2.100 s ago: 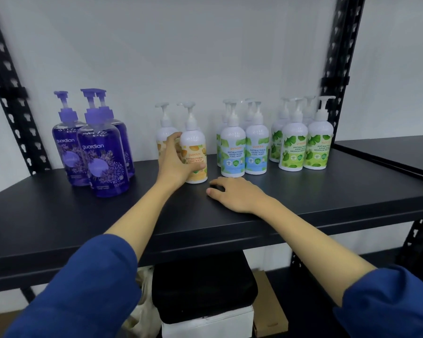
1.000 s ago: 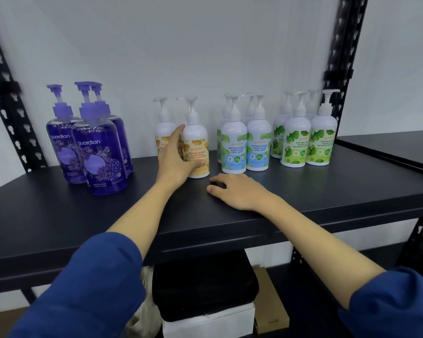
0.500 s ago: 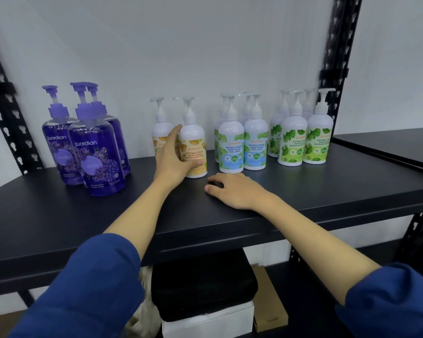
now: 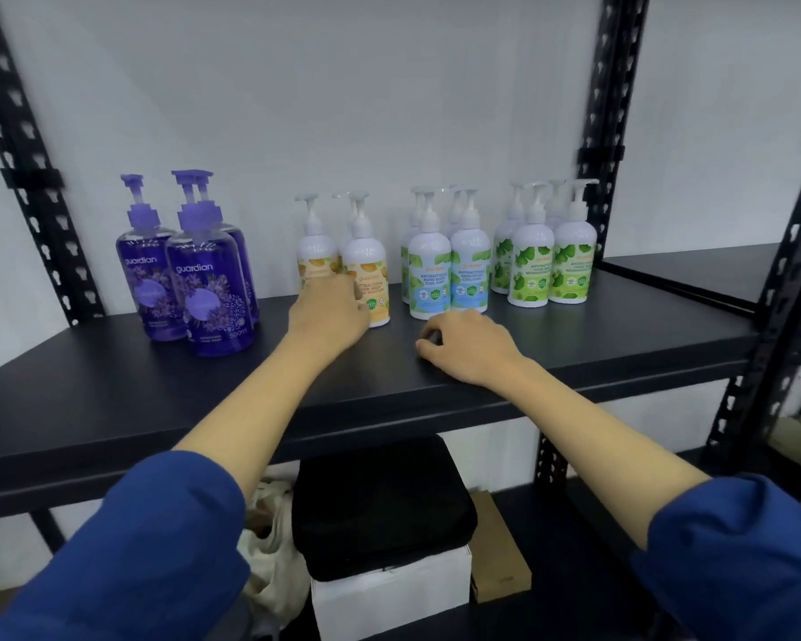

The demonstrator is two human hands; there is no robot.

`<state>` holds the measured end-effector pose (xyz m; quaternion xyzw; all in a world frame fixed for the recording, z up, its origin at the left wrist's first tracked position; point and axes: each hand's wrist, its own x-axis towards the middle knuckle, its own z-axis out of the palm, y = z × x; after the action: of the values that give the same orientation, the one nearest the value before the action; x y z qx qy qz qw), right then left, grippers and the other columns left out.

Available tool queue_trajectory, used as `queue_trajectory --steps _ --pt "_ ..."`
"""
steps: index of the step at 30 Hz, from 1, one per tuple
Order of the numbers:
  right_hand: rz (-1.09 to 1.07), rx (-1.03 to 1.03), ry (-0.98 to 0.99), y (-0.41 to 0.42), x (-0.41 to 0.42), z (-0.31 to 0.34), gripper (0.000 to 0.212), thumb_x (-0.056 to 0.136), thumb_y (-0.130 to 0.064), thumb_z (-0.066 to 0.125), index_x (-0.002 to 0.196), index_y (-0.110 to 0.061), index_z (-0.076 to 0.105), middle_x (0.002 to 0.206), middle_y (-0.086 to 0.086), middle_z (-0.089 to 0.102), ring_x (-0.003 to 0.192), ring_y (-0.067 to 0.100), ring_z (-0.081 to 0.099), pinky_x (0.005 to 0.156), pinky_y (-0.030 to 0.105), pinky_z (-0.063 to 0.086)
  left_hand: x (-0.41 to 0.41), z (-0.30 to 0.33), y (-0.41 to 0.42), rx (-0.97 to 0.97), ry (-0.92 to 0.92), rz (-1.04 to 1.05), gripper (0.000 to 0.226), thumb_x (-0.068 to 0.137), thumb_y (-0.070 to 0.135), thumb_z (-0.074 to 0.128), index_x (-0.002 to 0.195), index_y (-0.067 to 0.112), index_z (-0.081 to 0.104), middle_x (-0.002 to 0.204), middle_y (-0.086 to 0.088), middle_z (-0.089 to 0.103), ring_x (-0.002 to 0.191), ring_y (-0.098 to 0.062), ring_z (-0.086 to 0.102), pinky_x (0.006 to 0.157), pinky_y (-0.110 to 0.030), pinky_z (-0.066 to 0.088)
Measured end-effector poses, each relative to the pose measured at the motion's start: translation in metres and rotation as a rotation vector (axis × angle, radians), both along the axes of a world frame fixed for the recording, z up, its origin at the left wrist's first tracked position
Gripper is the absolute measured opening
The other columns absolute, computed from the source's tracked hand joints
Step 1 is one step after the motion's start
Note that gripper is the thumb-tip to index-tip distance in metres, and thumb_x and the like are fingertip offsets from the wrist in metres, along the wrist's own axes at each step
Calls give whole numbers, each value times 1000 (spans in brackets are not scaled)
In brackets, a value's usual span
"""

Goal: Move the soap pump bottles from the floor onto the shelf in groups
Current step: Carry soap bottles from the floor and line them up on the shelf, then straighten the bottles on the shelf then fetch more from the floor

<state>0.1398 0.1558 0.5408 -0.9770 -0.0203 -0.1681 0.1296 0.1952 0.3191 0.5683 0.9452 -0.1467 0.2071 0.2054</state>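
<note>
The left hand (image 4: 331,312) has its grip against the front white plastic pump bottle with the orange label (image 4: 370,275); the fingers curl at its left side, but I cannot tell if they really close around it. This bottle stands upright on the black metal shelf (image 4: 112,400), with two similar orange-label bottles close behind it. The right hand (image 4: 472,347) rests on the shelf with the palm down, fingers loosely bent, holding nothing, just before the white bottles with blue labels (image 4: 449,270). To their right stand the white bottles with green leaf labels (image 4: 546,266). Well apart on the left stand three purple transparent pump bottles (image 4: 204,279). Both sleeves are blue.
</note>
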Motion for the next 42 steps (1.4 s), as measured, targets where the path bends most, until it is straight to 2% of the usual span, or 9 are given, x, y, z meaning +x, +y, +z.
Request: queue_trajectory --steps 8,15,20,23,28,32,37,39,42 --pt "-325 -70 -265 -61 -99 -7 26 91 -29 48 95 -10 65 92 4 63 87 27 59 62 29 36 -73 -6 -90 83 -220 -331 26 92 20 46 109 8 63 108 -12 64 97 -34 58 74 -37 45" --pt "-621 -90 -156 -121 -209 -62 29 93 -27 46 96 -5 65 92 10 65 84 30 60 63 35 49 -140 -65 -177 124 -281 -724 26 95 21 44 108 9 62 105 -11 62 95 -32 58 73 -38 45" --pt "-822 -80 -108 -143 -288 -130 28 95 -27 45 92 -5 63 89 6 60 87 26 57 56 32 37 -176 -133 -233 154 -190 -977 28 96 20 44 110 8 64 105 -10 65 93 -32 61 71 -40 51" --pt "-965 -22 -55 -148 -334 -186 29 96 -26 43 92 -6 63 88 7 59 85 25 56 60 37 46 -201 -173 -264 221 -158 -1108 25 97 22 43 110 11 62 103 -8 64 90 -29 61 68 -37 48" --pt "-1200 166 53 -148 -397 -290 27 90 -21 47 79 -3 64 79 12 62 71 32 58 48 35 41 -257 -243 -308 373 5 -1280 26 98 24 42 113 14 61 106 -4 62 92 -25 60 70 -34 49" --pt "-1363 312 241 -149 -439 -356 27 94 -19 44 91 -3 66 93 12 65 86 30 59 70 43 48 -302 -303 -315 543 193 -1372 27 98 25 40 114 15 60 110 -3 62 98 -24 61 74 -32 47" --pt "-1566 544 426 -155 -477 -429 26 93 -18 44 103 -2 63 104 15 63 90 33 58 64 36 42 -341 -343 -295 690 721 -1424 24 96 33 45 92 23 67 89 2 67 85 -17 63 72 -30 49" --pt "-1636 646 476 -159 -489 -454 26 94 -17 44 107 -2 60 109 15 61 95 32 57 71 37 46 -345 -343 -284 639 876 -1429 24 95 39 46 93 31 69 88 14 68 84 -6 63 77 -27 51" --pt "-1745 844 459 -171 -504 -489 33 95 -20 47 120 1 53 119 16 57 107 32 54 81 38 44 -348 -335 -269 564 820 -1519 18 89 51 47 93 50 64 90 41 57 94 14 55 78 -13 48"
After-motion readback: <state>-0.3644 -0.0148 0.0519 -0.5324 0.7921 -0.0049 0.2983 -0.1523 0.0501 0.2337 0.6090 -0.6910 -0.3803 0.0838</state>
